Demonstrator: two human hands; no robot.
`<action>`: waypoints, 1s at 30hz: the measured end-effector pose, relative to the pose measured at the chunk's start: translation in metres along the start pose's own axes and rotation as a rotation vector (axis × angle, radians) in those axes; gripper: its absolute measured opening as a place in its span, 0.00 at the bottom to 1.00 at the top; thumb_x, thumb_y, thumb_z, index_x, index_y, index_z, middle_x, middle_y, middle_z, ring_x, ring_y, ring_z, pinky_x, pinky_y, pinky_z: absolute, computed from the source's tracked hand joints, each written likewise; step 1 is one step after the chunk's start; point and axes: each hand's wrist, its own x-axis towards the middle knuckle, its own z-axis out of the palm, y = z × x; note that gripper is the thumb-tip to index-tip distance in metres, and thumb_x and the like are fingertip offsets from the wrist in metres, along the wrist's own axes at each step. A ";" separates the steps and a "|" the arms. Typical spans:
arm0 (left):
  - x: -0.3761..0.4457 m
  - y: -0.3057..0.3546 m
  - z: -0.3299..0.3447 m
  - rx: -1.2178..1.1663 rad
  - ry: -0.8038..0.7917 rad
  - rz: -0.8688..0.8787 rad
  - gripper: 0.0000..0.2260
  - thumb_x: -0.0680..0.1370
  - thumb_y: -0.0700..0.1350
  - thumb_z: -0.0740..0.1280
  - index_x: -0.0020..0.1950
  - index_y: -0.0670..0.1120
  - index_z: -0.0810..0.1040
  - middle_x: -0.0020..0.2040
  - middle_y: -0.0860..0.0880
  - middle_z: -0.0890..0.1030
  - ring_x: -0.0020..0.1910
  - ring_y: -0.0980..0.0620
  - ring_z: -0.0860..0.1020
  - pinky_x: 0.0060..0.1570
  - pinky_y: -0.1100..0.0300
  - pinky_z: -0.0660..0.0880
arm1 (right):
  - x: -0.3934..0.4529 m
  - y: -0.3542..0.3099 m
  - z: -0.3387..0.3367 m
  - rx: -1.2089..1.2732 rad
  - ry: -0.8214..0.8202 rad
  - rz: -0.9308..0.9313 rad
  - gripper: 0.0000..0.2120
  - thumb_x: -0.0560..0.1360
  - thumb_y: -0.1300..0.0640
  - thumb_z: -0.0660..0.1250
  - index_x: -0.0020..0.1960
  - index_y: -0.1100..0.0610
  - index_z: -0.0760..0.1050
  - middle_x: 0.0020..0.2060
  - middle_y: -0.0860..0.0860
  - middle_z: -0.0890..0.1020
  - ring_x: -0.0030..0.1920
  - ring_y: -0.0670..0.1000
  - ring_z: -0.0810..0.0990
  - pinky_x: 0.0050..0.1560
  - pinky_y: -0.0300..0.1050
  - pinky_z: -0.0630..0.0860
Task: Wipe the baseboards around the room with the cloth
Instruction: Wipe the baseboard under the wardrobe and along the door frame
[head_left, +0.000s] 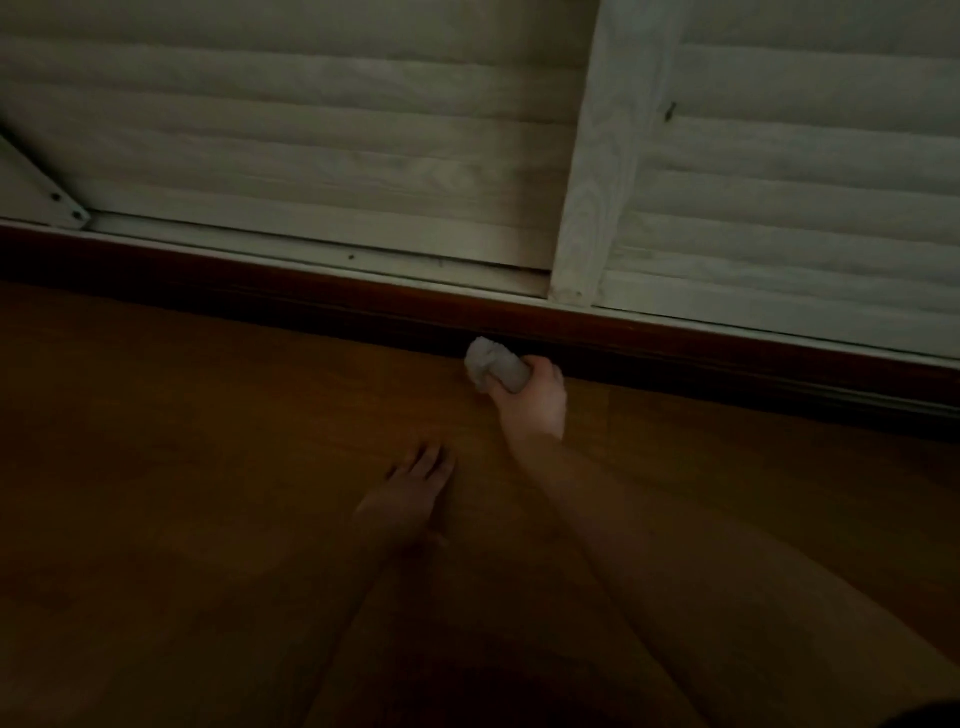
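Note:
A dark reddish-brown baseboard (311, 288) runs from the left edge down to the right, under pale slatted doors. My right hand (535, 402) is closed around a bunched pale grey cloth (493, 362), and the cloth presses against the foot of the baseboard near the middle of the view. My left hand (410, 493) lies flat on the wooden floor with its fingers spread, a short way in front of the baseboard and left of my right forearm.
Pale louvred doors (311, 130) in a floor track fill the upper half, with a vertical frame post (597, 182) between them. A metal bracket (47, 192) sits at the far left. Brown wooden floor (182, 441) spreads below in dim light.

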 end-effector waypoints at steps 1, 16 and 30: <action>-0.002 -0.002 0.001 -0.002 -0.004 0.006 0.50 0.74 0.62 0.70 0.80 0.52 0.36 0.80 0.50 0.33 0.79 0.45 0.36 0.77 0.43 0.47 | 0.002 -0.005 0.006 0.028 0.001 0.012 0.29 0.72 0.48 0.75 0.68 0.57 0.70 0.62 0.53 0.74 0.60 0.52 0.75 0.56 0.41 0.70; 0.004 -0.008 0.003 0.115 0.077 0.046 0.53 0.69 0.74 0.63 0.79 0.56 0.32 0.77 0.53 0.27 0.76 0.51 0.31 0.76 0.41 0.43 | 0.026 0.042 -0.069 -0.034 0.110 0.055 0.26 0.71 0.48 0.75 0.63 0.57 0.73 0.58 0.51 0.74 0.49 0.44 0.70 0.49 0.41 0.68; 0.018 0.004 0.002 0.078 0.082 0.059 0.57 0.64 0.78 0.63 0.78 0.57 0.31 0.75 0.56 0.25 0.78 0.49 0.34 0.75 0.37 0.47 | 0.018 0.104 -0.180 -0.189 0.344 0.176 0.25 0.71 0.51 0.75 0.63 0.59 0.71 0.58 0.54 0.72 0.55 0.55 0.76 0.51 0.46 0.72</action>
